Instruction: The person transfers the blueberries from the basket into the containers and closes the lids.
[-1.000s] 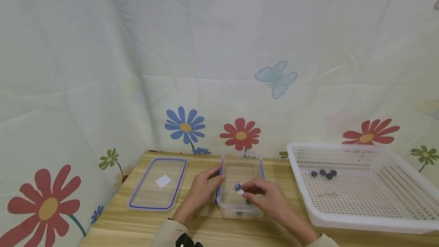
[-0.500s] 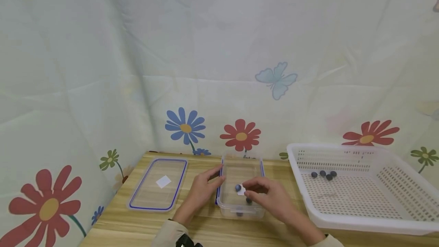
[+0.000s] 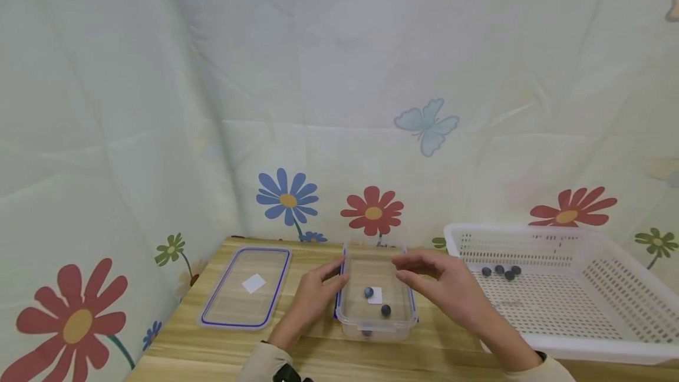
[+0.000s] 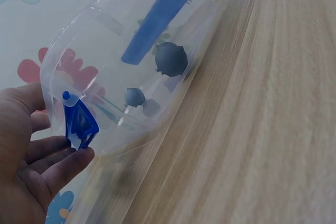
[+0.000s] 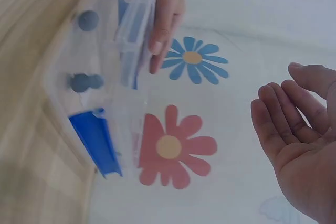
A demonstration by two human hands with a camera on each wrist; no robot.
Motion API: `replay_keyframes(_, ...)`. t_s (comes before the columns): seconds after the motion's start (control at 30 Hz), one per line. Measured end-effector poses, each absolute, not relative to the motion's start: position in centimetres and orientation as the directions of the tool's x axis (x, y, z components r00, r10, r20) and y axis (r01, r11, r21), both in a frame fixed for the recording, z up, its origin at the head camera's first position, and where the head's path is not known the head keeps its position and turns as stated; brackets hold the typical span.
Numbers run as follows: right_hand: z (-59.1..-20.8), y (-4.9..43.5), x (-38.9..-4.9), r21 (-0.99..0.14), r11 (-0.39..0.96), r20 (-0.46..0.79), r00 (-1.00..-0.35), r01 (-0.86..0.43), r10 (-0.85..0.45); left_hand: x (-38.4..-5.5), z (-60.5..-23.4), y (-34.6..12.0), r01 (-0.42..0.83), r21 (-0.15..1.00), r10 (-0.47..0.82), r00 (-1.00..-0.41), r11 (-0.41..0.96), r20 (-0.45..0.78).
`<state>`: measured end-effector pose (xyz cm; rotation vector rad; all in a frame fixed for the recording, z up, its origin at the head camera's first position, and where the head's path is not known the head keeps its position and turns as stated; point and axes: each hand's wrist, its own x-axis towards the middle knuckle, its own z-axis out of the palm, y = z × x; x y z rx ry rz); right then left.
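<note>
A clear plastic box [image 3: 371, 270] with blue side clips stands without its lid on the wooden table. Inside lie a blueberry [image 3: 368, 292] beside a white square label and a darker blueberry [image 3: 386, 310] nearer the front; a dark spot low in the front wall may be a reflection. My left hand [image 3: 313, 295] holds the box's left side, its fingers at the blue clip [image 4: 80, 124]. Above the right rim hovers my right hand [image 3: 451, 287], fingers loosely bent and apart; the right wrist view shows its palm [image 5: 304, 156] bare.
The blue-edged lid [image 3: 225, 290] lies flat left of the box. At the right stands a white perforated basket [image 3: 562, 311] holding several blueberries [image 3: 500, 270] at its back left. A flower-printed cloth [image 3: 339, 134] hangs behind the table.
My right hand has drawn back from over the blueberries inside the box, moving right and up to the right rim, uncovering the darker blueberry and the label. The left hand stays put.
</note>
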<state>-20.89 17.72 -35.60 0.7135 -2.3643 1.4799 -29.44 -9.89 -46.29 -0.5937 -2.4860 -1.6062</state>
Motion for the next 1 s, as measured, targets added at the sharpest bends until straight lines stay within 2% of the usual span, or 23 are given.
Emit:
replay_keyframes(0.33, -31.9, 20.8, -21.0, -0.618, 0.486, 0.562, -0.779, -0.618, -0.277, -29.6, -46.5, -10.0, 0.389, 0.852, 0.257, -0.915, 0.35, 0.312)
replay_keyframes(0.53, -30.5, 23.4, -20.9, -0.535, 0.583, 0.598, -0.761, -0.612, -0.25, -29.7, -46.5, -10.0, 0.386, 0.852, 0.258, -0.916, 0.354, 0.307)
replay_keyframes(0.7, -30.5, 25.8, -21.6, -0.476, 0.68, 0.588, -0.777, -0.558, -0.226, -29.7, -46.5, -10.0, 0.378, 0.854, 0.259, -0.919, 0.358, 0.298)
replay_keyframes(1.0, -30.7, 30.2, -23.3, -0.429, 0.785, 0.488, -0.846, -0.447, -0.215, -29.8, -46.6, -9.9, 0.375, 0.854, 0.256, -0.92, 0.361, 0.296)
